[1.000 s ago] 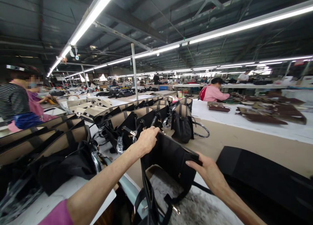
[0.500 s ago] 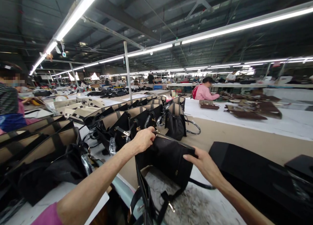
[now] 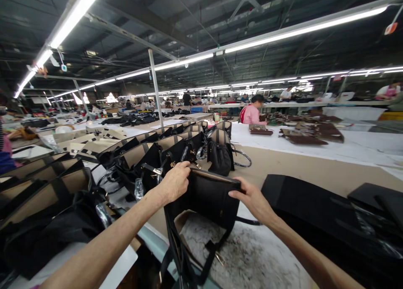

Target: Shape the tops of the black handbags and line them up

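A black handbag [image 3: 212, 196] stands in front of me, its upper edge held between my two hands. My left hand [image 3: 176, 180] is closed on the left end of that edge, fingertips hidden behind it. At the right corner, my right hand [image 3: 250, 196] pinches the edge with the thumb on the near side and the fingers behind. Black straps hang down toward me, one ending in a gold-coloured metal clasp [image 3: 219, 259]. Below them shows a stained whitish surface [image 3: 248, 255].
Rows of black handbags with tan panels [image 3: 135, 154] stand at the left. Large black pieces [image 3: 308, 213] lie to the right. Farther off are brown bag pieces [image 3: 302, 134], a metal post [image 3: 155, 87] and a person in pink [image 3: 252, 113].
The view has turned slightly right, so the scene sits farther left. Both hands keep hold of the handbag's edge, and its near panel now looks tilted a little differently.
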Motion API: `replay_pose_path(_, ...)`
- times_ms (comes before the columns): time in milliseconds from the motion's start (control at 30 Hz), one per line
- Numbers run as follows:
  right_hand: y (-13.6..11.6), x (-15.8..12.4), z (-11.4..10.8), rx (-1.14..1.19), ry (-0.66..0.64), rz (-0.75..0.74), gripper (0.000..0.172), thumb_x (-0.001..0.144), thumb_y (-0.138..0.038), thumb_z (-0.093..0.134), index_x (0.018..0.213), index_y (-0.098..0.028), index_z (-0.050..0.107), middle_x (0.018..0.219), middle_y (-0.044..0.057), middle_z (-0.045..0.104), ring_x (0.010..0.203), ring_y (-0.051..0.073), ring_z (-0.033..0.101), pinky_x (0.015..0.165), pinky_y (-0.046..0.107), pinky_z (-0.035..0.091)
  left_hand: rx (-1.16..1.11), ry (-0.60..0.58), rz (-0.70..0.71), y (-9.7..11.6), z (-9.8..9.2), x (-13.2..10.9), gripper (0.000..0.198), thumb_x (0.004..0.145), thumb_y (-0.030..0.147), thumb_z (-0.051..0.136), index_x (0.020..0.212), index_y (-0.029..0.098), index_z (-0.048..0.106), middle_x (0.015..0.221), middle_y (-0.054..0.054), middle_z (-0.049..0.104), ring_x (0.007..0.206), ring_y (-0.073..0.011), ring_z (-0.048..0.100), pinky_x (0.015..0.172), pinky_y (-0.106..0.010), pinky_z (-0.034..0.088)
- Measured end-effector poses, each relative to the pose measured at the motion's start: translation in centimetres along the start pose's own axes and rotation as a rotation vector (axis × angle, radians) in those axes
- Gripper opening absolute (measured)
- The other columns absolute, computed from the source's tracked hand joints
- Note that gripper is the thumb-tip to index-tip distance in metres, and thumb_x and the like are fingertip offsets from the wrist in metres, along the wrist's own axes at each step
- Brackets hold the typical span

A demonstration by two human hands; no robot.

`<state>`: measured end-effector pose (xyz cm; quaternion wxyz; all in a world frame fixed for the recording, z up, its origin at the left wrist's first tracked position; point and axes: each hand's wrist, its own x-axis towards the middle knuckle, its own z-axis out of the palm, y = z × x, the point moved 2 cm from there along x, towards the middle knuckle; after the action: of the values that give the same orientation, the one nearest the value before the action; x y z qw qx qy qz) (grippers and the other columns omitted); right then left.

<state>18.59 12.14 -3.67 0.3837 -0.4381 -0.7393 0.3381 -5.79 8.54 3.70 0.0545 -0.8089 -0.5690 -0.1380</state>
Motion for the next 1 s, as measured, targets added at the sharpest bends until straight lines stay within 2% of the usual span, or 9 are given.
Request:
replay_pose_path(67,-0.5,-0.4,0.1,-0.033,0.018,-0.023,0.032,0.072,-0.032,0.054,0.101,-0.019,0.051,0.084,0.000,0.063,0.082,0.019,0.056,0.076,0.031,0.040,0.008,-0.037,-0.079,-0.6,0.4,0.4,0.015,0.066,0.005,0.039,0.066,0.016,0.049,0.098,-0.008,0.054,0.089,-0.0180,0.053,0.078,-0.029,0.042)
replay_pose_path(133,-0.9,-0.6,0.1,-0.047,0.020,-0.037,0.031,0.072,-0.032,0.053,0.101,-0.020,0.051,0.084,0.000,0.062,0.081,0.019,0.056,0.075,0.030,0.039,-0.003,-0.035,-0.101,-1.0,0.7,0.7,0.018,0.063,0.004,0.040,0.073,0.017,0.049,0.089,-0.005,0.054,0.080,-0.0168,0.054,0.072,-0.028,0.042)
replay_pose_path(267,-1.3,-0.8,-0.1,-0.110,0.023,-0.024,0.031,0.072,-0.034,0.054,0.100,-0.022,0.052,0.082,-0.001,0.061,0.078,0.018,0.055,0.071,0.028,0.039,-0.080,-0.018,0.028,-0.8,1.0,1.1,0.030,0.062,0.009,0.049,0.089,0.021,0.049,0.101,-0.001,0.052,0.089,-0.0162,0.051,0.076,-0.026,0.039)
replay_pose_path(333,-1.4,-0.8,-0.2,-0.170,0.047,-0.003,0.032,0.072,-0.036,0.054,0.101,-0.023,0.052,0.082,-0.001,0.061,0.077,0.018,0.055,0.070,0.029,0.039,-0.089,-0.037,0.053,-0.6,1.0,1.4,0.020,0.064,0.018,0.055,0.084,0.021,0.051,0.105,0.000,0.052,0.089,-0.0167,0.051,0.076,-0.026,0.039)
replay_pose_path(433,-1.7,-1.0,-0.2,-0.264,0.064,-0.004,0.037,0.071,-0.040,0.053,0.105,-0.025,0.052,0.086,0.000,0.061,0.079,0.019,0.054,0.070,0.030,0.039,-0.078,-0.047,0.014,-0.6,0.9,2.0,0.010,0.066,0.025,0.057,0.071,0.019,0.052,0.094,0.001,0.054,0.080,-0.0154,0.052,0.067,-0.025,0.038)
replay_pose_path(567,-2.6,-0.9,-0.1,-0.372,0.063,-0.057,0.034,0.074,-0.039,0.049,0.105,-0.025,0.054,0.087,0.002,0.063,0.081,0.021,0.054,0.073,0.032,0.037,-0.128,-0.012,-0.033,-1.4,0.9,2.2,0.014,0.067,0.016,0.055,0.055,0.016,0.047,0.085,0.001,0.056,0.070,-0.0113,0.051,0.064,-0.023,0.036)
replay_pose_path(733,-3.2,-0.4,-0.3,-0.342,0.048,-0.062,0.022,0.076,-0.036,0.046,0.091,-0.025,0.058,0.081,0.000,0.064,0.079,0.020,0.056,0.071,0.030,0.037,-0.299,0.036,-0.099,-2.9,0.9,1.3,0.015,0.064,0.014,0.056,0.052,0.015,0.046,0.075,0.002,0.056,0.069,-0.0107,0.050,0.065,-0.021,0.036)
replay_pose_path(900,-3.2,-0.3,0.0,-0.334,0.053,-0.079,0.025,0.077,-0.039,0.044,0.091,-0.024,0.058,0.082,0.000,0.064,0.079,0.020,0.056,0.071,0.030,0.038,-0.321,0.008,-0.208,-3.5,0.9,1.8,0.016,0.060,0.016,0.058,0.051,0.015,0.046,0.064,0.003,0.054,0.062,-0.0100,0.046,0.058,-0.021,0.033)
replay_pose_path(1000,-3.2,-0.4,0.1,-0.328,0.045,-0.084,0.025,0.078,-0.040,0.043,0.089,-0.023,0.058,0.080,0.000,0.064,0.077,0.019,0.056,0.071,0.029,0.038,-0.351,-0.016,-0.193,-3.6,1.0,2.5,0.017,0.059,0.016,0.057,0.050,0.015,0.043,0.055,0.005,0.048,0.056,-0.0089,0.042,0.052,-0.020,0.029)
